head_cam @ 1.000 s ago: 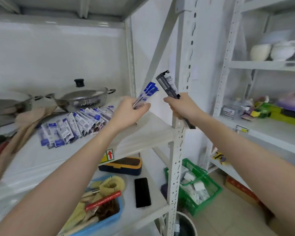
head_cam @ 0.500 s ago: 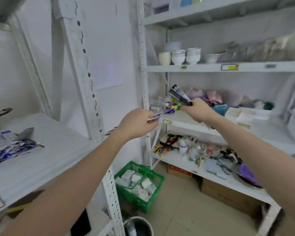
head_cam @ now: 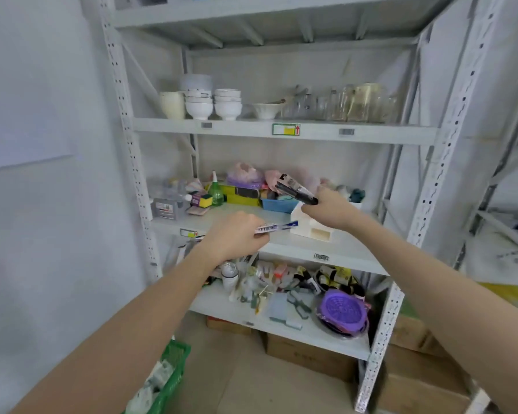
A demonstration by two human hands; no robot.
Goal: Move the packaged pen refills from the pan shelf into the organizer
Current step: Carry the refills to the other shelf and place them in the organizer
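A white metal rack [head_cam: 281, 131] fills the view, its perforated posts rising left and right and its shelves stacked one above another. The upper shelf [head_cam: 251, 128] carries white bowls [head_cam: 211, 107] in short stacks at the left and a row of glass jars [head_cam: 350, 103] at the right. The middle shelf [head_cam: 251, 218] holds a crowd of small goods along its back: a green spray bottle [head_cam: 215, 192], a blue tray [head_cam: 278, 204] and pinkish bags [head_cam: 245, 174]. Near its front edge stands a cream organizer [head_cam: 310, 230] with open compartments. The lower shelf [head_cam: 222, 306] is littered with clips and small packets, with a purple round lid [head_cam: 343, 309] at its right end. Cardboard boxes [head_cam: 311, 354] sit on the floor beneath, and a green basket [head_cam: 169, 375] shows at the bottom left. Both bare forearms reach in from below. The left hand [head_cam: 235, 234] is closed on blue-and-white refill packs [head_cam: 277, 228], which stick out to the right, nearly level, their tips just beside the organizer's left face. The right hand [head_cam: 329, 209] is clamped on black refill packs [head_cam: 295, 188] that angle up and to the left, held in the air above and behind the organizer, in front of the blue tray. The two hands are apart, with the organizer between and below them.
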